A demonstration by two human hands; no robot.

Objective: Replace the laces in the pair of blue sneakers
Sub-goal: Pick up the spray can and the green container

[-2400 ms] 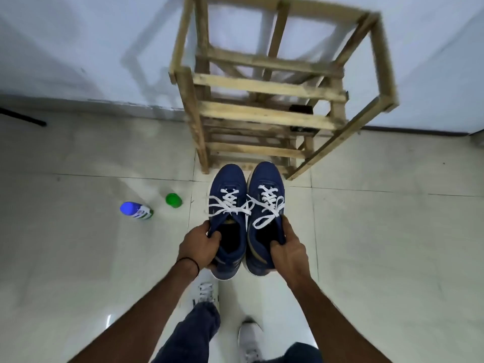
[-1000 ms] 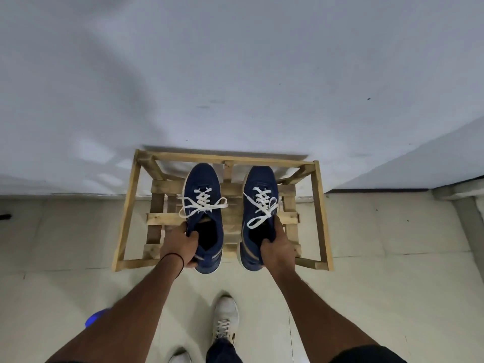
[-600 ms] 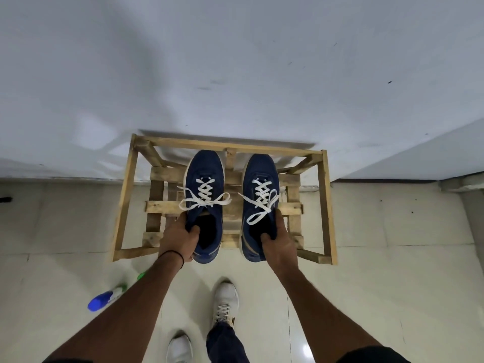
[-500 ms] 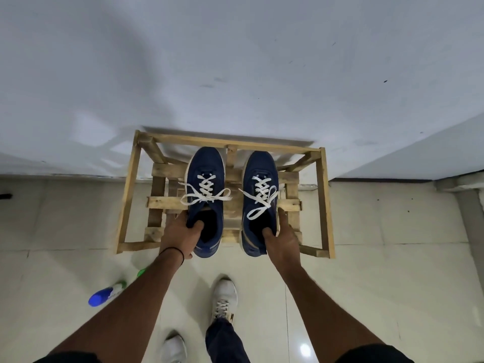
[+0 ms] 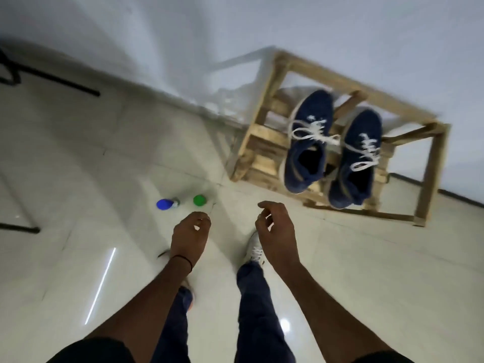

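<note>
Two blue sneakers with white laces stand side by side on top of a wooden rack (image 5: pixel 264 119) at the upper right. The left sneaker (image 5: pixel 307 142) and the right sneaker (image 5: pixel 356 158) both point toward the wall, laces tied loosely. My left hand (image 5: pixel 190 235) and my right hand (image 5: pixel 275 229) hang in the air in front of me, below and left of the rack. Both have loosely curled fingers and hold nothing. Neither touches the shoes.
A blue-capped bottle (image 5: pixel 165 204) and a green cap (image 5: pixel 199 200) lie on the tiled floor left of the rack. Black stand legs (image 5: pixel 65 83) cross the floor at far left. My own legs and white shoes (image 5: pixel 255 251) are below my hands.
Both hands have let go of the sneakers and pulled back toward me. The sneakers stay on the rack. My view has swung left, so the rack now sits at the upper right.
</note>
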